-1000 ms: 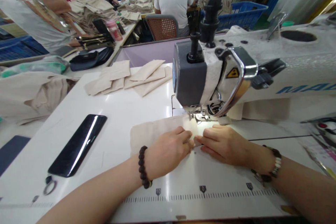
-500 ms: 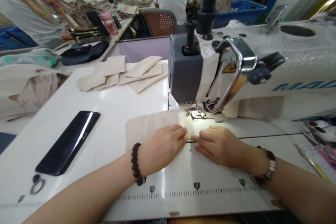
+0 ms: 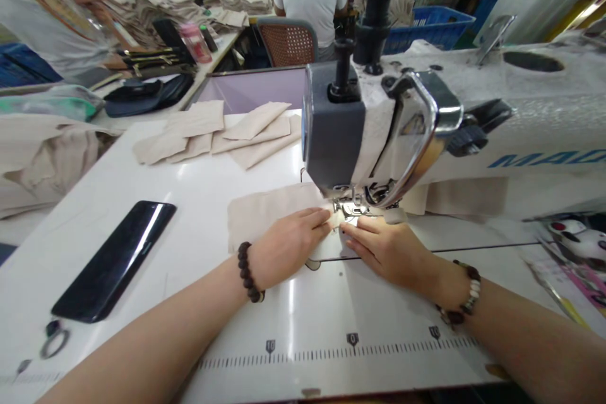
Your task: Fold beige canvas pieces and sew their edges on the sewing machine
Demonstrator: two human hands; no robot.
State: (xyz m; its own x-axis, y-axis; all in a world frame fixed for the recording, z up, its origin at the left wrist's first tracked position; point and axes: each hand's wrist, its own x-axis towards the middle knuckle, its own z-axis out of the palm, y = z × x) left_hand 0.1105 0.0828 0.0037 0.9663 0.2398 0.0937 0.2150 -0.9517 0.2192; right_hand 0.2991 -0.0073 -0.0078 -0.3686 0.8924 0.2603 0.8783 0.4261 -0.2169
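Your left hand (image 3: 288,249) lies on the cloth (image 3: 269,218), fingers (image 3: 318,217) straight and together, pressing flat rather than gripping. Your right hand (image 3: 388,249) sits just beside it, fingers (image 3: 364,233) slightly curled at the cloth's right end; you cannot tell whether they pinch it. The cloth lies on the table (image 3: 189,202), its right end reaching the presser foot (image 3: 348,207) of the sewing machine (image 3: 334,132). A phone (image 3: 113,262) lies toward the table's left edge, more cloth pieces (image 3: 218,132) lie near its far edge, and a printed scale (image 3: 350,353) runs along its near edge.
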